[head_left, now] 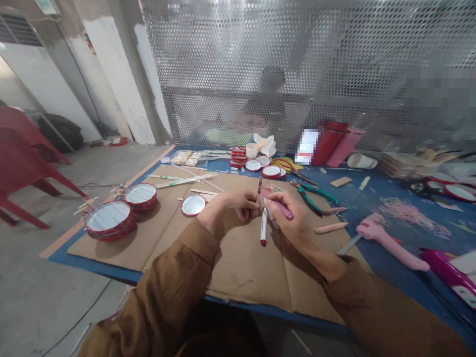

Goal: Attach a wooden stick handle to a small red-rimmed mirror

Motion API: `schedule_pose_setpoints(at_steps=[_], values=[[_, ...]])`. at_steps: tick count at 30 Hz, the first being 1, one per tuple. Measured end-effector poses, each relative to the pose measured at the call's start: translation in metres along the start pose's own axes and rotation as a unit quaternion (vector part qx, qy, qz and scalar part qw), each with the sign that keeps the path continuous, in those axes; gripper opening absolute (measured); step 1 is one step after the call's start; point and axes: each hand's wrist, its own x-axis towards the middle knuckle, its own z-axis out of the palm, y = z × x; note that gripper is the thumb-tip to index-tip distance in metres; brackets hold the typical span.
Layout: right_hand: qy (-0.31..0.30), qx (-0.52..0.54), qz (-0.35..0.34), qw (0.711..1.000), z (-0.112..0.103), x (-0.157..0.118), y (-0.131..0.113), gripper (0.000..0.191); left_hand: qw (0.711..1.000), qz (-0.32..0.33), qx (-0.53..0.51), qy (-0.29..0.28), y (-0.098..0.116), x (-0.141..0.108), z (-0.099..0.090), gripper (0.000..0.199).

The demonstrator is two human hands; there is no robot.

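Over the middle of the cardboard sheet, my left hand is closed on a narrow wooden strip that stands up from its fingertips. Close beside it, my right hand is wrapped round a slim pink tool; its working end is hidden between the hands, so its kind cannot be made out. Just below the fingers is a white marker with a red end. Left of my left hand lies a small round drum-like piece with a red rim, near thin wooden sticks.
Two larger red-rimmed drums stand at the left. To the right are green-handled pliers, a pink glue gun and loose rubber bands. A phone and a red bottle stand against the perforated metal screen.
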Motion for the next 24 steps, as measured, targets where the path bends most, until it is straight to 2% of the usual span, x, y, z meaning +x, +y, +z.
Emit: schedule_pose_setpoints(at_steps=[4, 15, 22, 24], values=[[0.025, -0.008, 0.011, 1.000, 0.0001, -0.0003, 0.0008, 0.015, 1.000, -0.003, -0.008, 0.004, -0.0013, 0.0003, 0.0000, 0.017], [-0.010, -0.013, 0.005, 1.000, -0.0009, -0.0003, -0.0020, 0.012, 1.000, -0.005, 0.002, -0.006, -0.0037, 0.0031, -0.0018, 0.011], [-0.010, -0.006, -0.005, 1.000, -0.0009, -0.0005, -0.0010, 0.012, 1.000, -0.010, -0.002, -0.002, -0.0022, 0.0025, -0.0005, 0.009], [0.005, -0.001, -0.002, 1.000, -0.0013, -0.0008, -0.0007, 0.013, 1.000, -0.013, -0.002, 0.005, -0.0013, 0.0015, 0.0004, 0.009]])
